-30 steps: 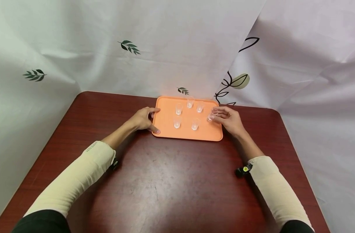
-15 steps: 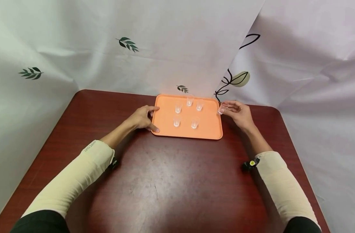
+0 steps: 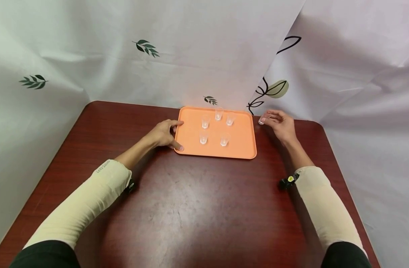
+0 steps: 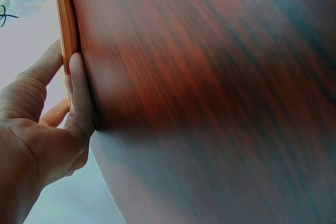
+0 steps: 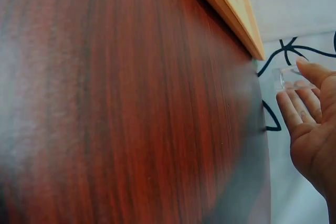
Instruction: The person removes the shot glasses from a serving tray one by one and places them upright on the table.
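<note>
An orange tray [image 3: 191, 145] lies at the back of the table. My left hand [image 3: 164, 134] grips its left edge, thumb at the front corner. In the left wrist view the fingers of the left hand [image 4: 58, 129] lie against the tray's side [image 4: 64, 19]. To the right of the tray, my right hand [image 3: 282, 126] holds a small clear cup [image 3: 261, 121] between thumb and fingers. The right wrist view shows this cup [image 5: 286, 78] beside the right hand's fingers [image 5: 294, 111]. Several similar clear cups [image 3: 205, 122] stand upright on the tray.
The dark red-brown wooden table [image 3: 191, 201] stretches from the tray toward me. White cloth [image 3: 177, 67] with printed leaves hangs directly behind the table's back edge and along its sides.
My right hand has lifted one cup off the tray's right side and carried it right, past the rim. The left hand stays at the tray's left edge.
</note>
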Action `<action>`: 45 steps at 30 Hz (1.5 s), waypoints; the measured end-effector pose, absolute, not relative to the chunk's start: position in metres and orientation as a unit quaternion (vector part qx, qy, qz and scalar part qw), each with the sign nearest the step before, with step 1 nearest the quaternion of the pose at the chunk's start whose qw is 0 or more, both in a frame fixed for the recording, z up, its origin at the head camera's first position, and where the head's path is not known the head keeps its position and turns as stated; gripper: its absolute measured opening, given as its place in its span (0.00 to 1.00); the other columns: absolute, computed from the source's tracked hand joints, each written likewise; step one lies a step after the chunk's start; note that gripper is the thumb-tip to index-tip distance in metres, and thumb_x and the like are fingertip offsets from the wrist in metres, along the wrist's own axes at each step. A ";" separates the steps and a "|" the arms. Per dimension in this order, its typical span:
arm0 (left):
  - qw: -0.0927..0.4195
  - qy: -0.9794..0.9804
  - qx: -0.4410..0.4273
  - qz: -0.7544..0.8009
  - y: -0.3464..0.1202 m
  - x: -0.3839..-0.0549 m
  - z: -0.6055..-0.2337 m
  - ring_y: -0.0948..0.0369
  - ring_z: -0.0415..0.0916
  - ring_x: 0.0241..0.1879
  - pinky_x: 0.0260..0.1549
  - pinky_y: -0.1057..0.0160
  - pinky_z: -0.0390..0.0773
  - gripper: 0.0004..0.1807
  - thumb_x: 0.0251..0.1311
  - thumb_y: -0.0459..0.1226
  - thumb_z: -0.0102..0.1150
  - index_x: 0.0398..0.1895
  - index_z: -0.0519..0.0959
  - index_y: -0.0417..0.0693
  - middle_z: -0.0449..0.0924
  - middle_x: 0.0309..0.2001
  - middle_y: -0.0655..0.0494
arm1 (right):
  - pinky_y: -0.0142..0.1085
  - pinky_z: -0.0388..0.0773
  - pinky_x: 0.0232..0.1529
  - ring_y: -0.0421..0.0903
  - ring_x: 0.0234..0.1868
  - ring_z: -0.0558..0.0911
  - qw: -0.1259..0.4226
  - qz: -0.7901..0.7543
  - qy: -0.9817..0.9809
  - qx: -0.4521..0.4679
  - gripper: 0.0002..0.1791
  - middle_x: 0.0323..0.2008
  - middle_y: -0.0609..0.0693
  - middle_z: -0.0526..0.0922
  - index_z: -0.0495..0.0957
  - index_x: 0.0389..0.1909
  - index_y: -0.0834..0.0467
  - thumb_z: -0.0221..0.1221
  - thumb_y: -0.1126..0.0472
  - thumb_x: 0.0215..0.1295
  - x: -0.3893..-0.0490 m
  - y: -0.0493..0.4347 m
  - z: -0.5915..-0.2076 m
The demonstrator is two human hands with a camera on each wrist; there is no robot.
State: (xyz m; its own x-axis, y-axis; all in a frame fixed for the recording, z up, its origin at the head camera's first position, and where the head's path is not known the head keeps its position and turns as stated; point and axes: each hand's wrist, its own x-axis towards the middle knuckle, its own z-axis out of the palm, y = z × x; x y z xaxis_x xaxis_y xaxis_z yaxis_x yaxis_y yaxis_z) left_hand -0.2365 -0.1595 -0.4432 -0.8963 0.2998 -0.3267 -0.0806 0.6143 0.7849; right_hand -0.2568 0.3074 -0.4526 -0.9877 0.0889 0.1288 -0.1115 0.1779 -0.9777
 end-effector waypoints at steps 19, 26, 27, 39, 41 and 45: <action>0.220 0.872 0.060 0.434 -0.158 -0.235 -0.442 0.55 0.78 0.34 0.30 0.59 0.95 0.64 0.42 0.26 0.94 0.87 0.69 0.46 0.64 0.56 0.44 | 0.16 0.86 0.47 0.26 0.43 0.89 0.056 0.641 -0.764 -0.039 0.31 0.41 0.32 0.89 0.75 0.72 0.78 0.71 0.76 0.71 -0.263 0.311 -0.460; 0.219 0.871 0.056 0.436 -0.158 -0.235 -0.442 0.56 0.79 0.33 0.30 0.59 0.95 0.64 0.42 0.25 0.93 0.87 0.70 0.47 0.64 0.56 0.44 | 0.16 0.86 0.48 0.25 0.43 0.89 0.059 0.647 -0.760 -0.038 0.32 0.41 0.30 0.89 0.75 0.74 0.77 0.71 0.75 0.71 -0.265 0.315 -0.466; 0.220 0.870 0.055 0.437 -0.158 -0.234 -0.441 0.56 0.79 0.32 0.30 0.59 0.95 0.64 0.42 0.25 0.93 0.87 0.69 0.46 0.64 0.56 0.44 | 0.16 0.86 0.48 0.25 0.43 0.89 0.058 0.649 -0.758 -0.038 0.32 0.40 0.30 0.89 0.74 0.74 0.77 0.71 0.76 0.71 -0.265 0.315 -0.466; 0.224 0.867 0.056 0.441 -0.156 -0.235 -0.441 0.56 0.79 0.32 0.31 0.59 0.95 0.64 0.43 0.24 0.92 0.88 0.69 0.46 0.64 0.56 0.44 | 0.16 0.86 0.47 0.25 0.43 0.89 0.057 0.637 -0.767 -0.056 0.35 0.43 0.33 0.87 0.74 0.76 0.75 0.74 0.73 0.70 -0.256 0.319 -0.462; 0.225 0.868 0.057 0.439 -0.157 -0.235 -0.442 0.56 0.79 0.32 0.31 0.60 0.95 0.64 0.43 0.25 0.93 0.88 0.69 0.46 0.64 0.57 0.44 | 0.16 0.86 0.48 0.24 0.44 0.88 0.055 0.621 -0.780 -0.057 0.35 0.44 0.34 0.87 0.76 0.75 0.74 0.74 0.71 0.70 -0.254 0.320 -0.461; 0.224 0.869 0.060 0.437 -0.158 -0.235 -0.441 0.57 0.79 0.31 0.30 0.60 0.95 0.64 0.44 0.25 0.93 0.88 0.68 0.46 0.65 0.56 0.44 | 0.16 0.86 0.50 0.23 0.44 0.88 0.052 0.604 -0.793 -0.062 0.35 0.50 0.42 0.89 0.76 0.76 0.71 0.75 0.69 0.71 -0.249 0.322 -0.460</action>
State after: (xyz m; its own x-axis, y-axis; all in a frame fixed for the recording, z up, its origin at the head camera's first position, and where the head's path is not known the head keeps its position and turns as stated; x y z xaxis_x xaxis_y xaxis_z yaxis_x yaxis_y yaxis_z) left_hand -0.2348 -0.1577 -0.4407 -0.8928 0.2995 -0.3364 -0.0913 0.6110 0.7864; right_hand -0.2487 0.3225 -0.4598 -0.9868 0.1618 0.0073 0.0359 0.2626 -0.9642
